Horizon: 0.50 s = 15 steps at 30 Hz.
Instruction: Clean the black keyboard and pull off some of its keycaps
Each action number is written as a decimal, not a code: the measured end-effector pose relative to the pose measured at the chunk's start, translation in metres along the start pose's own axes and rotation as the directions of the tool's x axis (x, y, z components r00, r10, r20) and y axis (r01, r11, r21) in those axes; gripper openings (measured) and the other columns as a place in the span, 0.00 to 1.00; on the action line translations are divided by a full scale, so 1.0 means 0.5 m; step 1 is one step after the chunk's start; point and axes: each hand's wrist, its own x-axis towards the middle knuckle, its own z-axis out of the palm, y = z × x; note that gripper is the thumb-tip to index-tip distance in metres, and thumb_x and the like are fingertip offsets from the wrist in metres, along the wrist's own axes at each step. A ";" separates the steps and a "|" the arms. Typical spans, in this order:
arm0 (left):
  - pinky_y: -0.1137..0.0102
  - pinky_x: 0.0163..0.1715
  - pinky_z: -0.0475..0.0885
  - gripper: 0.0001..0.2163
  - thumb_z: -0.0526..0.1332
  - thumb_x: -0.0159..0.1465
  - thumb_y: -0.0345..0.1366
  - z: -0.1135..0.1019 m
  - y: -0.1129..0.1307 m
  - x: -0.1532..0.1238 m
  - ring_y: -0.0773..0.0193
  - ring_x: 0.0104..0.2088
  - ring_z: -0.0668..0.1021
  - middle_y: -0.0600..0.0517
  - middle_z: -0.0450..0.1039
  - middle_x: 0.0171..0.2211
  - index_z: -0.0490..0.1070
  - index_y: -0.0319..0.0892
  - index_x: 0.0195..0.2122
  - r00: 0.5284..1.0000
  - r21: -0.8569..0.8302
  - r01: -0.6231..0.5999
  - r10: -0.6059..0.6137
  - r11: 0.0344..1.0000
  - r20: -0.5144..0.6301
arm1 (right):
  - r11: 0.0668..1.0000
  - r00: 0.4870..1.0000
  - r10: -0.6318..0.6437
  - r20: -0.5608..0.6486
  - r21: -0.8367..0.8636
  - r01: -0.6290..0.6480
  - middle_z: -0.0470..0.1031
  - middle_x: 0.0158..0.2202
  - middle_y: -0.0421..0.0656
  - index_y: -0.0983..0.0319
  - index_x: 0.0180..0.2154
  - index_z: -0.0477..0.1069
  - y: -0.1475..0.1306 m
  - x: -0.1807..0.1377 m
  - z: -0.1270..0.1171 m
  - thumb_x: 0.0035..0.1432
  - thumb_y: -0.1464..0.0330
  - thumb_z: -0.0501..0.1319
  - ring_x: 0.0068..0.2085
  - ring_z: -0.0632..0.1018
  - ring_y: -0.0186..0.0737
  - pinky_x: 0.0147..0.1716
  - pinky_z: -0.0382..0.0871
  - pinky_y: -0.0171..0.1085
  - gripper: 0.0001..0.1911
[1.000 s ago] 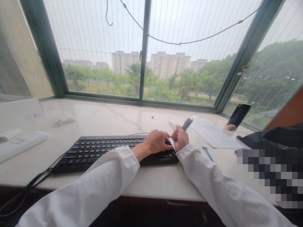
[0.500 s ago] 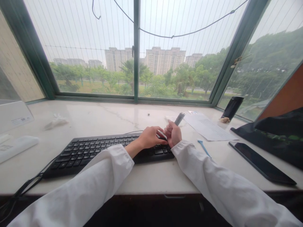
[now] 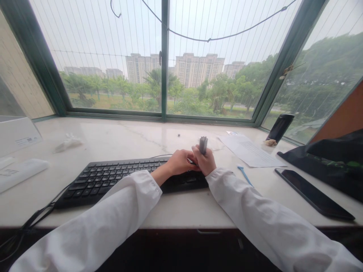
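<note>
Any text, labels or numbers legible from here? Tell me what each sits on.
None can be read.
White box: sticker label, too small.
White device: printed mark, blurred.
Paper sheet: lines of print, too small.
Keyboard: key legends, blurred.
Grey tool in the right hand: no marking visible.

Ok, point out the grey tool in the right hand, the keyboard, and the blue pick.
grey tool [image 3: 203, 144]: head view, its upper end above the fist.
keyboard [image 3: 113, 177]: head view, middle key rows.
blue pick [image 3: 244, 176]: head view, mid-shaft.

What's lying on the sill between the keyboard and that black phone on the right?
In the head view, a small blue tool lies between keyboard and phone.
</note>
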 end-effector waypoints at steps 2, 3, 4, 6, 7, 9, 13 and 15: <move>0.77 0.27 0.67 0.09 0.68 0.50 0.35 0.000 -0.002 0.001 0.67 0.28 0.77 0.55 0.79 0.28 0.78 0.40 0.32 1.000 -0.004 -0.015 0.015 1.000 0.002 | 0.998 1.000 -0.029 -0.005 -0.047 0.028 0.52 0.18 0.33 0.60 0.19 0.54 -0.003 -0.003 -0.002 0.57 0.59 0.57 0.22 0.58 0.30 0.22 0.53 0.33 0.20; 0.77 0.27 0.67 0.09 0.68 0.50 0.35 0.001 -0.002 0.001 0.67 0.28 0.77 0.55 0.79 0.28 0.78 0.39 0.32 1.000 -0.003 -0.020 0.020 1.000 0.004 | 0.998 0.999 -0.036 -0.008 -0.059 0.036 0.52 0.18 0.33 0.60 0.19 0.54 -0.004 -0.003 -0.002 0.57 0.59 0.57 0.22 0.58 0.30 0.22 0.53 0.33 0.20; 0.77 0.28 0.67 0.09 0.68 0.50 0.35 0.001 -0.003 0.001 0.66 0.29 0.77 0.55 0.79 0.28 0.78 0.39 0.32 1.000 0.000 -0.022 0.022 1.000 0.007 | 0.997 0.999 -0.042 -0.011 -0.066 0.041 0.51 0.18 0.33 0.60 0.19 0.54 -0.004 -0.004 -0.002 0.57 0.59 0.57 0.22 0.58 0.30 0.22 0.53 0.33 0.20; 0.76 0.28 0.67 0.08 0.68 0.50 0.35 0.001 -0.002 0.001 0.66 0.28 0.77 0.54 0.79 0.28 0.78 0.39 0.32 1.000 0.009 -0.018 0.017 1.000 0.013 | 0.996 0.998 -0.055 -0.012 -0.072 0.054 0.52 0.17 0.33 0.59 0.19 0.53 -0.003 -0.003 -0.003 0.58 0.59 0.57 0.22 0.58 0.30 0.22 0.53 0.34 0.21; 0.76 0.28 0.67 0.08 0.68 0.50 0.35 0.001 -0.001 0.001 0.66 0.28 0.77 0.54 0.79 0.28 0.78 0.39 0.32 1.000 0.011 -0.016 0.016 1.000 0.016 | 0.996 0.998 -0.059 -0.012 -0.073 0.058 0.52 0.17 0.33 0.59 0.19 0.53 -0.002 -0.003 -0.003 0.58 0.58 0.57 0.22 0.58 0.30 0.22 0.53 0.34 0.20; 0.76 0.28 0.67 0.08 0.68 0.51 0.36 0.000 0.001 0.001 0.67 0.28 0.77 0.54 0.78 0.28 0.79 0.39 0.32 1.000 0.010 -0.017 0.017 1.000 0.020 | 0.996 0.998 -0.061 -0.011 -0.069 0.060 0.52 0.17 0.33 0.59 0.20 0.54 -0.001 -0.005 -0.003 0.58 0.58 0.57 0.22 0.58 0.30 0.22 0.54 0.34 0.20; 0.76 0.26 0.66 0.09 0.68 0.51 0.38 -0.002 0.002 0.001 0.67 0.27 0.76 0.54 0.78 0.26 0.79 0.39 0.30 1.000 0.075 -0.014 0.014 0.997 0.003 | 0.991 0.994 -0.105 0.000 -0.086 0.104 0.53 0.16 0.34 0.59 0.19 0.54 -0.013 -0.015 -0.004 0.59 0.58 0.56 0.21 0.59 0.30 0.21 0.53 0.34 0.21; 0.76 0.26 0.66 0.09 0.68 0.51 0.39 -0.002 0.000 0.002 0.66 0.27 0.76 0.53 0.77 0.25 0.79 0.38 0.29 1.000 0.117 0.000 0.001 0.993 -0.010 | 0.987 0.992 -0.129 0.011 -0.099 0.129 0.54 0.17 0.34 0.60 0.18 0.54 -0.024 -0.020 -0.003 0.58 0.58 0.57 0.21 0.58 0.30 0.21 0.53 0.34 0.21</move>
